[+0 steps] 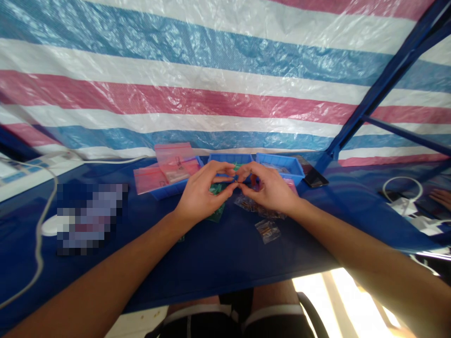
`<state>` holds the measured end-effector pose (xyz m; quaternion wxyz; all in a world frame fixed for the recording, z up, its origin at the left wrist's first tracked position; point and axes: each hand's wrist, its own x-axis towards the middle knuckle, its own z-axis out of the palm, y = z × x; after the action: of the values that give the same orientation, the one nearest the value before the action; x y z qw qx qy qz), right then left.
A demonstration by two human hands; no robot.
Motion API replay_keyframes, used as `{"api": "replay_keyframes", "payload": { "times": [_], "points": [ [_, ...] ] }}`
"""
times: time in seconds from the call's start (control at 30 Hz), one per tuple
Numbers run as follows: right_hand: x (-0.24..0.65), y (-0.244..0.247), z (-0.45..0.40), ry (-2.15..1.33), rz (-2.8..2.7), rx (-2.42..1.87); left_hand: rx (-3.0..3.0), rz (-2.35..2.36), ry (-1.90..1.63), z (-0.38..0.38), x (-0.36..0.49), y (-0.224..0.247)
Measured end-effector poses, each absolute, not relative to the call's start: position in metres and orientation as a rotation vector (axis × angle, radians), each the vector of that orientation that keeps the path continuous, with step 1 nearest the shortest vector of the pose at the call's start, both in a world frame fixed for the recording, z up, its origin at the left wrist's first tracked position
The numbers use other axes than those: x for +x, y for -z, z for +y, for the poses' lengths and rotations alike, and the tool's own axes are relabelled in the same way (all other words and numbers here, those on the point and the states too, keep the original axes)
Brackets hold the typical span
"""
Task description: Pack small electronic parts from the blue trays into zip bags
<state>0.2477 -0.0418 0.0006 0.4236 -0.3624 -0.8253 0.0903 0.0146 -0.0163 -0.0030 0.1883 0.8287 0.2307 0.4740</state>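
Note:
My left hand (207,190) and my right hand (269,188) meet over the middle of the blue table, fingertips almost touching. Each pinches with thumb and fingers at something small and dark between them, too small to name. Beneath and behind the hands lie green pieces or packets (217,209), partly covered by my left hand. Several clear plastic bags (246,203) lie under my right hand. Closer to me rests one small clear bag (268,231) with thin brownish pieces inside. A middle blue tray (230,158) stands just behind my fingers, its contents mostly hidden.
Pink zip bags (176,162) lie over a left blue tray (169,190). A right blue tray (282,162) holds clear bags, with a dark phone (315,178) beside it. A white cable (39,244) runs along the left. Another person's hand (440,197) shows at far right.

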Motion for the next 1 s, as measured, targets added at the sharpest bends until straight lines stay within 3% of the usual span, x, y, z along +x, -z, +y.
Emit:
{"api": "replay_keyframes", "payload": {
  "times": [0.27,0.43,0.67,1.0],
  "points": [
    [0.251,-0.014,-0.045,-0.171,-2.021,-0.942,2.511,0.864,-1.353,-0.022,0.009,-0.007],
    [0.251,-0.009,-0.044,-0.154,-1.995,-0.915,2.493,0.741,-1.099,-0.02,0.009,0.001],
    [0.251,-0.004,-0.043,-0.127,-1.983,-0.852,2.491,0.657,-1.112,-0.014,0.011,0.002],
    [0.248,-0.002,-0.042,-0.14,-2.048,-0.815,2.068,0.815,-1.219,-0.009,0.016,0.006]
  ]
}}
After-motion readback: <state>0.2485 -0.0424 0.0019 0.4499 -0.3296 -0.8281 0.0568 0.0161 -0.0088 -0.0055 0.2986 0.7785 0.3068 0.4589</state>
